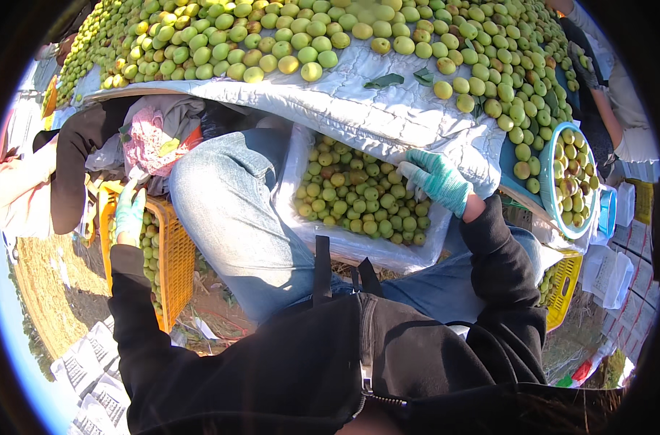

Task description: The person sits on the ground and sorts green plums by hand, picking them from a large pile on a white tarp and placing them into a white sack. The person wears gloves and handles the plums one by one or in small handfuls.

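Both my hands wear teal knitted gloves with pale fingertips. My left hand (130,210) is over the orange plastic crate (176,268) at my left, which holds round green fruits. Its fingers stretch upward and apart, with nothing visible in them. My right hand (440,180) reaches in at the quilt's hanging edge, above the far right corner of a box lined with clear plastic (286,206). Its fingers point left, stretched out, and the palm side is hidden. Inside the box, between my knees, lie many green fruits (359,192), some with brown patches.
A silvery quilted cover (330,83) carries a wide heap of green fruits (301,36) ahead. At right stand a light-blue basin (595,196) of fruit and a yellow crate (564,290). Other people's arms (609,116) appear at both sides. Pink cloth (152,141) lies at left.
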A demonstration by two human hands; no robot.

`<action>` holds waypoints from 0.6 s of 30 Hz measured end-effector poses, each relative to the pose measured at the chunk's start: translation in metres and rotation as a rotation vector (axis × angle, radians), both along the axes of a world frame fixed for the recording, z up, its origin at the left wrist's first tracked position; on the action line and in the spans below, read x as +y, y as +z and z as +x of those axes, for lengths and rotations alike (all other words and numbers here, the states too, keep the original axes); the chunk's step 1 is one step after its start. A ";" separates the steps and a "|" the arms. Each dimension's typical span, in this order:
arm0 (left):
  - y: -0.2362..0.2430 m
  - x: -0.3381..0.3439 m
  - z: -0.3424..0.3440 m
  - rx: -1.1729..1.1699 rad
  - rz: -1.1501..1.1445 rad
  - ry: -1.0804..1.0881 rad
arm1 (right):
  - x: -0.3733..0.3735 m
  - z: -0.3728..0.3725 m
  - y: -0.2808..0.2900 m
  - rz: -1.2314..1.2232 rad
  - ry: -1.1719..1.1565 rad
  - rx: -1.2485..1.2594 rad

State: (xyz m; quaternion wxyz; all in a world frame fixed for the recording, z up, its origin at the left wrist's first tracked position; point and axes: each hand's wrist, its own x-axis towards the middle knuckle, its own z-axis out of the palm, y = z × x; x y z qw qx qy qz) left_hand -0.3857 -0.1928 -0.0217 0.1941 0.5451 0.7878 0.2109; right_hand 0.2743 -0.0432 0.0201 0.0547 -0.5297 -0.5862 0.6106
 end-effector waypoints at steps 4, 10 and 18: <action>0.054 0.176 0.211 -0.508 0.189 -0.382 | 0.040 -0.021 0.002 0.568 -0.080 -0.057; 0.051 0.286 0.364 0.249 -0.266 -0.511 | 0.166 -0.107 -0.009 1.095 0.292 -0.230; 0.009 0.286 0.380 0.138 -0.325 -0.443 | 0.191 -0.161 -0.016 0.951 0.727 -0.739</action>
